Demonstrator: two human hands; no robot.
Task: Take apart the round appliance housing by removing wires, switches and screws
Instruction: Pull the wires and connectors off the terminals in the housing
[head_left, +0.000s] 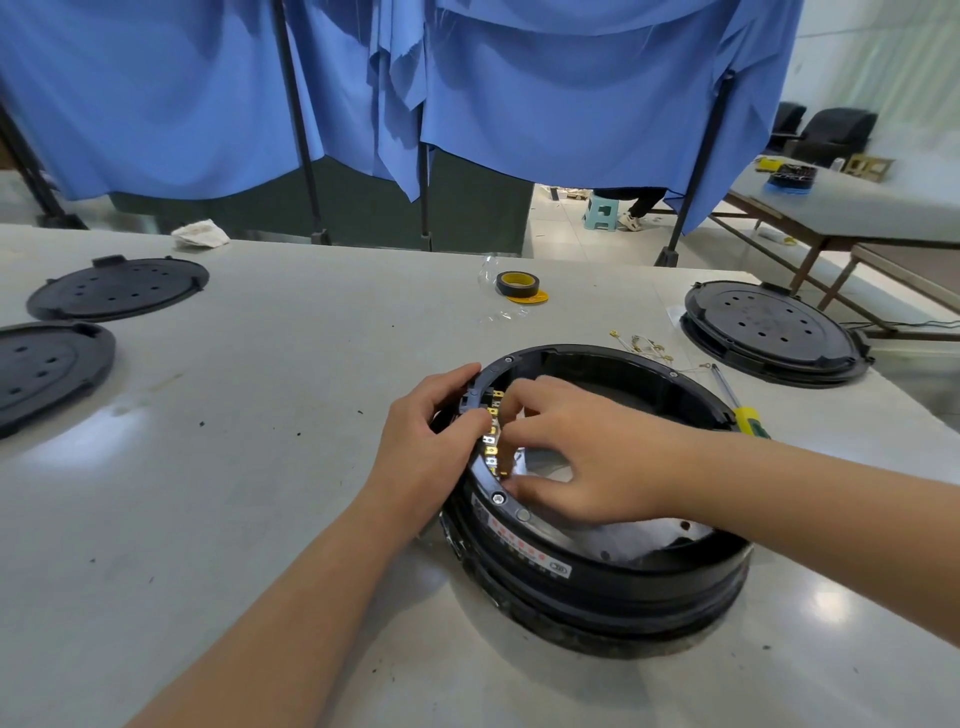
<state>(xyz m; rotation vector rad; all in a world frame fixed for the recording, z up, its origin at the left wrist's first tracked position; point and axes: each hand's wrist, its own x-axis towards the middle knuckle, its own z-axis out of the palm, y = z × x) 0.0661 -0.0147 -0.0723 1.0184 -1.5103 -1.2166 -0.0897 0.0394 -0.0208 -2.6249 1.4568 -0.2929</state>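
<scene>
A round black appliance housing (613, 587) lies open side up on the grey table (260, 467), right of centre. On the inside of its left wall sits a row of switches with brass terminals (491, 447). My left hand (431, 431) grips the outside of the left rim, thumb curled over the edge onto the switch row. My right hand (576, 452) reaches inside the housing, and its fingertips pinch at the terminals near the rim. A screw (498, 499) shows on the rim just below the switches. Loose removed wires (641, 345) lie on the table behind the housing.
A yellow-handled screwdriver (737, 405) lies at the housing's right. Another black housing (774, 332) stands at the far right. Two black round covers (117, 288) (47, 369) lie at the left, and a tape roll (518, 285) sits at the back. Blue curtains hang behind the table.
</scene>
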